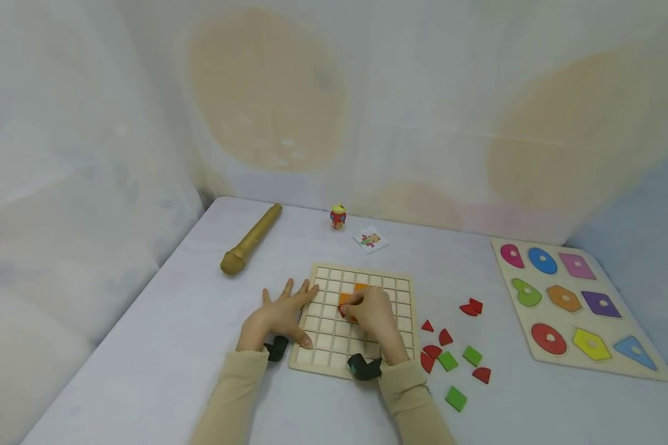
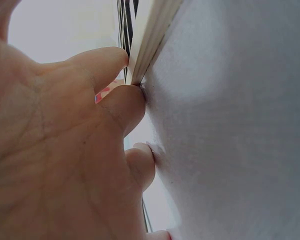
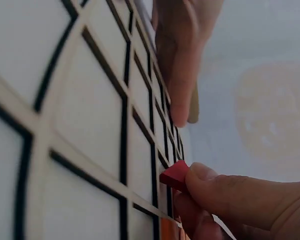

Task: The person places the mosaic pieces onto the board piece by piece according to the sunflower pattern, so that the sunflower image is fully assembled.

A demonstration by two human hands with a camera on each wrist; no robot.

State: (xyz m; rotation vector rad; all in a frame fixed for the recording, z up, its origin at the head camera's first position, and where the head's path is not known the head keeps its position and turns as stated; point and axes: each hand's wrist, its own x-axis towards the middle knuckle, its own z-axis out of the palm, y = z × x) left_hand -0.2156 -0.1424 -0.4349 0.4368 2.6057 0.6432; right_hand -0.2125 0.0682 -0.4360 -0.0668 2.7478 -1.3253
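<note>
A wooden grid board (image 1: pixel 392 290) lies in the middle of the white table. My left hand (image 1: pixel 295 303) lies flat with spread fingers on the board's left edge; the left wrist view shows its fingertips (image 2: pixel 132 100) pressed against the board's rim (image 2: pixel 152 35) and the table. Over the board's middle, my right hand (image 1: pixel 352 304) pinches a small red piece (image 3: pixel 175 175) and holds it just above the grid cells (image 3: pixel 85 115). Orange pieces (image 1: pixel 360 287) sit in cells beside that hand. Part of the board is hidden under the right hand.
Loose red pieces (image 1: pixel 471 307) and green pieces (image 1: pixel 472 355) lie right of the board. A shape puzzle tray (image 1: pixel 548 282) with coloured knobbed shapes sits far right. At the back are a gold toy microphone (image 1: pixel 250 241), a small figure (image 1: pixel 338 216) and a card (image 1: pixel 370 240).
</note>
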